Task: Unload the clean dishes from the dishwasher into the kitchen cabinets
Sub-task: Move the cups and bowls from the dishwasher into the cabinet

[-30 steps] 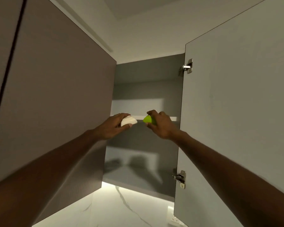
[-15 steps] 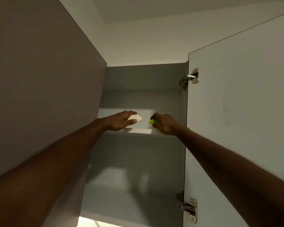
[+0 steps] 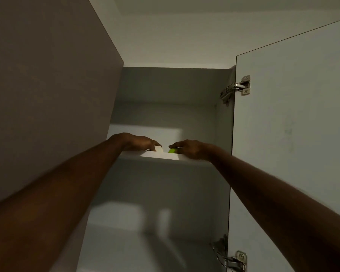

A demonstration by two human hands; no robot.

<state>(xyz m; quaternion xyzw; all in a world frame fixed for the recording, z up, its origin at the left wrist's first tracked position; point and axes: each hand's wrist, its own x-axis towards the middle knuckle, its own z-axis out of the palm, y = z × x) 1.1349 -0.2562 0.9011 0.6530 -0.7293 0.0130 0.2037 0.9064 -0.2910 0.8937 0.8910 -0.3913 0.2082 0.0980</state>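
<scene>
I look up into an open wall cabinet. My left hand [image 3: 138,142] reaches over the upper shelf [image 3: 161,155] and holds a small white dish [image 3: 158,149], of which only an edge shows above the shelf lip. My right hand [image 3: 188,147] holds a small lime-green dish [image 3: 172,150] just to the right of it, also low on the shelf. The two dishes sit close together, a small gap between them. The shelf edge hides most of both.
The open cabinet door [image 3: 290,134] stands at the right with hinges top [image 3: 236,88] and bottom [image 3: 232,260]. A brown closed cabinet front [image 3: 47,95] fills the left. A lower shelf [image 3: 135,228] lies below my arms.
Both hands have pushed further in and lowered the white and green dishes onto the upper shelf. My view has tilted upward, closer to the cabinet.
</scene>
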